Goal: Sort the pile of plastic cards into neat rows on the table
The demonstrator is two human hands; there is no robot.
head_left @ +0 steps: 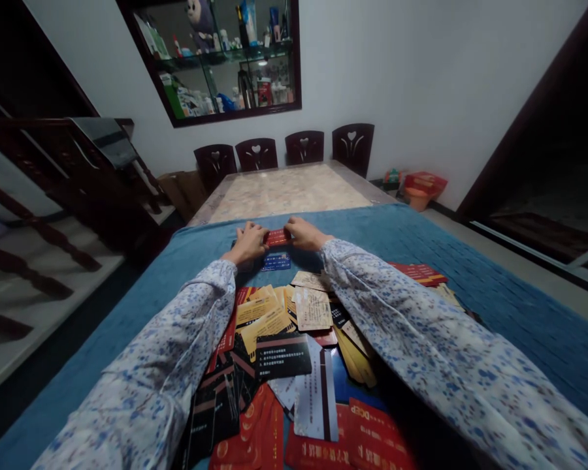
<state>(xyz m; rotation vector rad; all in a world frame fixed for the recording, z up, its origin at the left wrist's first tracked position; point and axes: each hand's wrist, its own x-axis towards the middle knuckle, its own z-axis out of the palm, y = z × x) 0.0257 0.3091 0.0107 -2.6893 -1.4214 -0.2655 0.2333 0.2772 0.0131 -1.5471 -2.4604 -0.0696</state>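
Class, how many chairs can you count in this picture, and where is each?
4. All in a row at the far end of the table: leftmost chair, second chair, third chair, rightmost chair. Only their backs show; others may be hidden.

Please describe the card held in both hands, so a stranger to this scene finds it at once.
On the blue textured cloth, follow the flowered sleeves to the far edge. There the left hand and right hand hold a small red rectangular card by its ends. It alone is held; the dark blue card beside it lies flat.
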